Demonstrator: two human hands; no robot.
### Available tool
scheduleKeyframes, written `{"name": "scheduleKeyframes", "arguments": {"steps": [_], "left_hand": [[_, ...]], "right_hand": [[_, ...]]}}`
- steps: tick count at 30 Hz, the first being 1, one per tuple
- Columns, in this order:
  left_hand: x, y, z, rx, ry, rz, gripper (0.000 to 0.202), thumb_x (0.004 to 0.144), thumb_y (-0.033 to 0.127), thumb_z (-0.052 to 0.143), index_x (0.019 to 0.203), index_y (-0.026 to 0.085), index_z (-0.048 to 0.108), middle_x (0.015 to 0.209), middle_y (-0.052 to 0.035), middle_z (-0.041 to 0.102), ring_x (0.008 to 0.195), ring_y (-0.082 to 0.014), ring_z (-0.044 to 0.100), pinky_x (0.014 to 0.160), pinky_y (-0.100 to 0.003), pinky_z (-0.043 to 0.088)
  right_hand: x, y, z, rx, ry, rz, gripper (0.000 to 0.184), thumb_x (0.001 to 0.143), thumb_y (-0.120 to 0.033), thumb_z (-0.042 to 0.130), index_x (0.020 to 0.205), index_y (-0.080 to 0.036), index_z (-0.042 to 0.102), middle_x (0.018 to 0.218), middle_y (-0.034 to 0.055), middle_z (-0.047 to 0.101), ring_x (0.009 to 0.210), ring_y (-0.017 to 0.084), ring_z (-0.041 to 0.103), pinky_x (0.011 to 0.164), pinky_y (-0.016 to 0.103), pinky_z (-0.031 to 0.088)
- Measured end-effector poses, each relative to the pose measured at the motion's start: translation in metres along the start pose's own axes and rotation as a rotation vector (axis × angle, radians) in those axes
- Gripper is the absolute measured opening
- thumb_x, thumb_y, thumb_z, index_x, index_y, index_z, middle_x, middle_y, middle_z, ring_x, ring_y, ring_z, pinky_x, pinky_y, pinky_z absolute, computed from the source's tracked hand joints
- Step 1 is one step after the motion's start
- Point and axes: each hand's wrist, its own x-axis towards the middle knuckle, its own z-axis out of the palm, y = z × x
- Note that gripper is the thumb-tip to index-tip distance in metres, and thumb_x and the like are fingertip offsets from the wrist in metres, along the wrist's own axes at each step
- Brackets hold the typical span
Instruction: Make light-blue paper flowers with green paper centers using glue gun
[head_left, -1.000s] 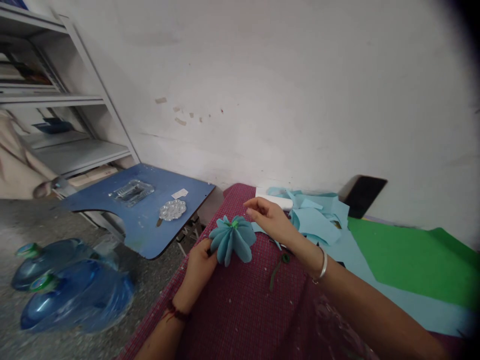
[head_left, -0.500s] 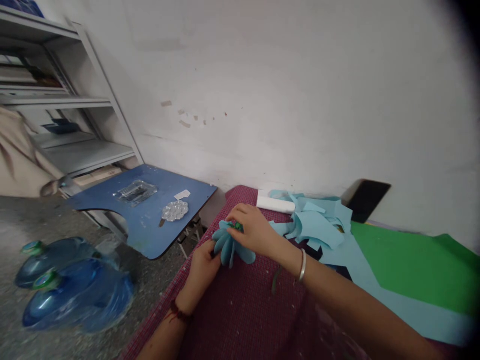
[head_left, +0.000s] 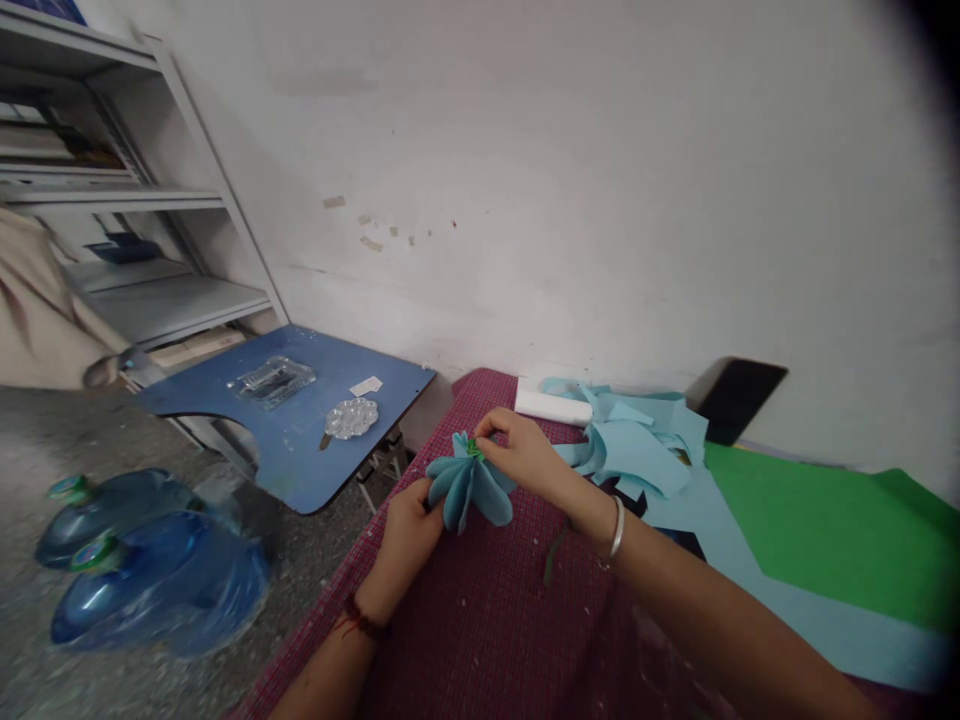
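Observation:
A light blue paper flower [head_left: 469,488] with a green centre stands over the dark red checked tablecloth [head_left: 487,620]. My left hand [head_left: 409,530] is closed on the flower's lower left side, holding it. My right hand [head_left: 521,455], with a silver bangle on the wrist, pinches the green centre at the flower's top with thumb and fingers. A thin green strip [head_left: 553,552] lies on the cloth just right of the flower, under my right wrist.
Blue paper scraps [head_left: 637,440] and a white roll [head_left: 553,405] lie behind my right hand; blue and green sheets [head_left: 832,530] spread to the right. A blue side table [head_left: 300,420] stands at left, two water jugs [head_left: 150,580] on the floor, metal shelving [head_left: 135,250] behind.
My right hand came down from above the flower onto its top and now pinches the green centre. My left hand stays on the flower's lower side.

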Motion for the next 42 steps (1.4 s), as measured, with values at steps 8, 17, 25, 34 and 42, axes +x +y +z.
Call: {"name": "scheduleKeyframes", "arguments": {"steps": [8,17,25,34,42], "left_hand": [[0.001,-0.001,0.001,0.006,0.004,-0.009,0.018,0.073,0.030,0.056,0.062,0.016,0.060,0.060,0.0026,0.055,0.059,-0.0134,0.049,0.057,-0.023,0.037],[0.001,0.001,0.000,0.021,0.001,-0.016,0.020,0.072,0.031,0.055,0.059,0.017,0.056,0.058,0.0026,0.053,0.058,-0.0134,0.047,0.057,-0.023,0.036],[0.001,-0.003,-0.001,0.016,0.004,-0.028,0.018,0.070,0.031,0.059,0.061,0.016,0.057,0.059,0.0038,0.049,0.059,-0.0121,0.043,0.056,-0.023,0.035],[0.000,0.010,-0.012,0.010,0.046,-0.049,0.027,0.072,0.037,0.062,0.057,0.016,0.054,0.055,0.0052,0.042,0.056,-0.0101,0.039,0.052,-0.021,0.031],[0.004,0.009,-0.020,0.021,0.061,-0.071,0.017,0.069,0.031,0.060,0.066,0.015,0.063,0.061,0.0029,0.056,0.060,-0.0118,0.048,0.056,-0.021,0.039]], "right_hand": [[-0.008,0.007,-0.011,0.131,0.081,0.019,0.016,0.089,-0.025,0.048,0.089,-0.018,0.063,0.088,0.0058,0.067,0.085,0.018,0.061,0.076,0.032,0.047],[-0.019,0.003,-0.011,0.052,0.035,-0.091,0.018,0.077,-0.008,0.054,0.090,-0.018,0.062,0.092,0.0053,0.066,0.090,0.019,0.060,0.086,0.035,0.046],[-0.026,0.006,-0.016,0.025,0.109,-0.099,0.012,0.082,-0.013,0.053,0.088,-0.019,0.061,0.091,0.0053,0.063,0.090,0.019,0.058,0.084,0.034,0.044],[-0.076,0.012,-0.019,-0.084,0.045,0.026,0.029,0.094,-0.030,0.046,0.067,-0.020,0.048,0.067,0.0001,0.053,0.066,0.016,0.050,0.063,0.029,0.036],[-0.084,0.026,0.015,-0.360,-0.241,0.079,0.014,0.088,-0.029,0.059,0.089,-0.016,0.065,0.088,0.0087,0.068,0.081,0.022,0.062,0.073,0.032,0.042]]}}
